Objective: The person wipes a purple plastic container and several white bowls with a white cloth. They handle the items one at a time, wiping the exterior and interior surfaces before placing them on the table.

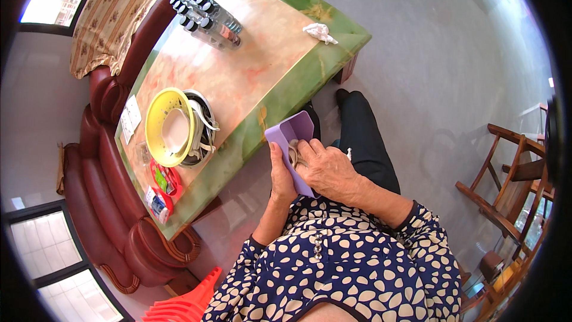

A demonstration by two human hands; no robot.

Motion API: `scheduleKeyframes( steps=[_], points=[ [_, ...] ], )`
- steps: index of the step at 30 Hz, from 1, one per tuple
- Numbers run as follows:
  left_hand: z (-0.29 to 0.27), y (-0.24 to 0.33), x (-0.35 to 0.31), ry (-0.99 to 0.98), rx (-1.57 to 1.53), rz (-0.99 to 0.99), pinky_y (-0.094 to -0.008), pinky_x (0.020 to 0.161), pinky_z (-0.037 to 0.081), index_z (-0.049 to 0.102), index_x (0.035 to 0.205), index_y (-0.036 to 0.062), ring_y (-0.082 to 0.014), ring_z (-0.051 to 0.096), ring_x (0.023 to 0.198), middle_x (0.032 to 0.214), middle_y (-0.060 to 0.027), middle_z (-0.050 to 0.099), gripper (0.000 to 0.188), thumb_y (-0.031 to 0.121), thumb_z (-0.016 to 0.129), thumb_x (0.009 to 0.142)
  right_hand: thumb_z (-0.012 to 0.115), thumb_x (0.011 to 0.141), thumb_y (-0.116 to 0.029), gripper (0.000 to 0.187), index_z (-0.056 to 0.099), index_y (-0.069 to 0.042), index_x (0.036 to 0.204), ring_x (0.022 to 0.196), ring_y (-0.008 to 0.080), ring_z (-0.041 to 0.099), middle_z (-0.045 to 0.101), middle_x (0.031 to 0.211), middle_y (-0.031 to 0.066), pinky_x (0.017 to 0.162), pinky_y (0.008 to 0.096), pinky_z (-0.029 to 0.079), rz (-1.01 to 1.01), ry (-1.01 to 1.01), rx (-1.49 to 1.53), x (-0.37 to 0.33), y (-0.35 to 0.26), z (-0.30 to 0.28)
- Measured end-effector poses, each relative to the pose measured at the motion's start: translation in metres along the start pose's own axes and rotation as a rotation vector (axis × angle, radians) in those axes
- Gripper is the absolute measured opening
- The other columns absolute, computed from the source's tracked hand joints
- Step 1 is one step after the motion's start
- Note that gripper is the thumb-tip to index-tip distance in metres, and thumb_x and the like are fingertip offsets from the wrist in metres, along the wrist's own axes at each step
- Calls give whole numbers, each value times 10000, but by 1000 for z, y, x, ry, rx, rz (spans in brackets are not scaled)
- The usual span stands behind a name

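A purple open-topped box (297,126) is tilted up in front of my body, just past the table's near edge. Along its left side my left hand (282,174) is wrapped, with the thumb up against the wall. My right hand (326,170) reaches into the box, its fingers bent and pressed on a beige-grey cloth (294,152). The fingertips are partly hidden by the hand itself. Below the box lies my lap, with dark trousers (364,143).
The marble-topped table (262,48) carries several black-capped clear bottles (208,21), a crumpled white tissue (320,33), a yellow basin (152,120) and red containers (167,180). A red sofa (98,203) stands left, red plastic stools (185,301) lower left, a wooden chair (506,194) right.
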State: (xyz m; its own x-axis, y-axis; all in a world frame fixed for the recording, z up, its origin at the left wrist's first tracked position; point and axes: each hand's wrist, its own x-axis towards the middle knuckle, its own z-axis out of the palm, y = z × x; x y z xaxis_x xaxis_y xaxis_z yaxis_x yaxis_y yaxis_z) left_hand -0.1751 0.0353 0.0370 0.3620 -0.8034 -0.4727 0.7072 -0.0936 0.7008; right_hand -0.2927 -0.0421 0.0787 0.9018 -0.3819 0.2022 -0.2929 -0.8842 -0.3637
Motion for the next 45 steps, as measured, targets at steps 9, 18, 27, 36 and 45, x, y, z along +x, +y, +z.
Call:
scheduleKeyframes(
  steps=[9,18,27,36,45],
  points=[
    [19,4,-3,-32,47,-7,-327,1014,386,460,1330,90,-189,510,1152,1258,-54,544,661,612,288,962,620,683,-151,181,655,-49,828,853,233,520,503,1034,121,538,318,469,275,394,-119,18,-9,9],
    [1,-10,-1,7,300,-6,-330,1043,361,415,1373,71,-190,471,1216,1332,-61,495,678,601,308,963,651,681,-151,152,682,-15,741,645,217,622,569,805,114,478,315,498,318,-8,-177,13,2,12],
    [-6,-8,3,77,310,-30,-329,976,418,499,1279,63,-192,543,1103,1194,-68,576,662,613,324,954,627,736,-144,151,703,-59,835,635,270,674,623,767,153,518,364,544,216,-120,34,-3,4,7],
    [-14,-6,14,86,170,-1,-339,940,454,526,1237,58,-202,584,1043,1170,-72,601,663,619,319,952,561,840,-249,262,613,-16,946,747,433,637,636,789,257,670,489,527,447,-86,693,-3,11,6],
    [-8,-3,1,35,327,-23,-337,1050,343,386,1376,24,-189,458,1215,1331,-89,481,689,579,295,977,500,856,-89,372,465,-25,1221,956,376,531,564,1024,226,858,421,451,314,18,938,8,16,12]
  ],
)
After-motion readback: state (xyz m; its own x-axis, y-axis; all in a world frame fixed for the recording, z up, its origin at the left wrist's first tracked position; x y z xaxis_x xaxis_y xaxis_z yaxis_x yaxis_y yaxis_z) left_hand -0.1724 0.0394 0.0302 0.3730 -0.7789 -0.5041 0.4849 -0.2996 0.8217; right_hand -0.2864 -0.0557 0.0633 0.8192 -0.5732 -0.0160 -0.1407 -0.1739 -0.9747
